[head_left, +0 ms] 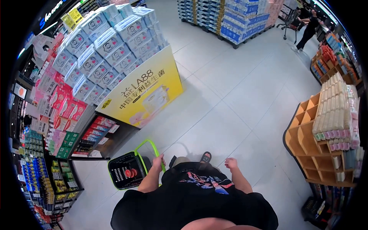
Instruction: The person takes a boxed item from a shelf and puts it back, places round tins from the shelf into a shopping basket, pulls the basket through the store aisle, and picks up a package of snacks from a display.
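My left hand (158, 161) is closed around the bright green handle (150, 143) of a black shopping basket (115, 172) with a green rim, which stands at my left side. Red and white marks show inside the basket; whether they are print or goods is unclear. On the other side of my body, my right hand (231, 163) hangs free over the pale tiled floor, its fingers loosely curled and apart, with nothing in them.
A stacked display of white packs (109, 46) with a yellow sign (153, 92) stands front left. Wooden shelving (306, 142) is at the right. Stacked pallets (245, 19) stand far ahead. A person (309, 28) with a cart (291, 23) is at the far right.
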The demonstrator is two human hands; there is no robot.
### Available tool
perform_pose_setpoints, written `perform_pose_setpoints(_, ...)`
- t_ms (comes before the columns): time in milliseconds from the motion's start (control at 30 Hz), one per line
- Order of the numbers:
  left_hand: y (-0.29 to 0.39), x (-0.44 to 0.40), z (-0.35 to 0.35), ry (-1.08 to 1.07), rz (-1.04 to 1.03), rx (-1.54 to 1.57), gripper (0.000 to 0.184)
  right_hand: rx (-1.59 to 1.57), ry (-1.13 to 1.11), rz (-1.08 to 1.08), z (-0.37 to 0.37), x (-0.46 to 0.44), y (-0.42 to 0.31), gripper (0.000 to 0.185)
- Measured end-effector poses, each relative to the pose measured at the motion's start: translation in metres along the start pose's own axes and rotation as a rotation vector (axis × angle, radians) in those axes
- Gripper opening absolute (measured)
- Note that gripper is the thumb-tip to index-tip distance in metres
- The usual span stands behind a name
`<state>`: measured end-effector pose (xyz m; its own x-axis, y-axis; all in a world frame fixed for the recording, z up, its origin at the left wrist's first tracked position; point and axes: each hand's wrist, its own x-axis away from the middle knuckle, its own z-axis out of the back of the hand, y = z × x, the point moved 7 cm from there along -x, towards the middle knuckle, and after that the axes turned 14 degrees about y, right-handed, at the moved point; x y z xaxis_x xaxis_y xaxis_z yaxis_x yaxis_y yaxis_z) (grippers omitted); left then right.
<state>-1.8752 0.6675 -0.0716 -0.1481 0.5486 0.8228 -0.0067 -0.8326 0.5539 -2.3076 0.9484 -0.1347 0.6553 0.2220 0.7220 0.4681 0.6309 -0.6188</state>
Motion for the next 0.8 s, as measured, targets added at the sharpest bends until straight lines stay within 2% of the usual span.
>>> perform_pose_setpoints(67, -0.007, -0.009, -0.011, 0.037, 0.022, 0.017, 0.027, -0.045, 0.032, -0.033, 0.003, 0.003, 0.006, 0.022)
perform_pose_setpoints(200, -0.013, -0.015, -0.037, 0.041, 0.071, -0.027, 0.027, 0.166, -0.069, -0.078, 0.007, -0.003, 0.024, 0.023)
perform_pose_setpoints(400, 0.005, -0.015, -0.074, 0.079, 0.088, -0.052, 0.027, 0.104, -0.079, -0.117, 0.003, -0.025, 0.011, 0.024)
perform_pose_setpoints(600, 0.033, -0.043, -0.157, -0.03, 0.084, -0.081, 0.024, 0.029, -0.038, -0.094, -0.003, -0.081, -0.049, 0.023)
perform_pose_setpoints(700, 0.041, -0.097, -0.205, -0.071, 0.035, -0.148, 0.024, 0.005, -0.016, -0.094, 0.003, -0.099, -0.093, 0.024)
perform_pose_setpoints(800, 0.053, -0.142, -0.226, 0.016, 0.005, -0.323, 0.024, 0.036, -0.006, -0.056, 0.01, -0.113, -0.146, 0.024)
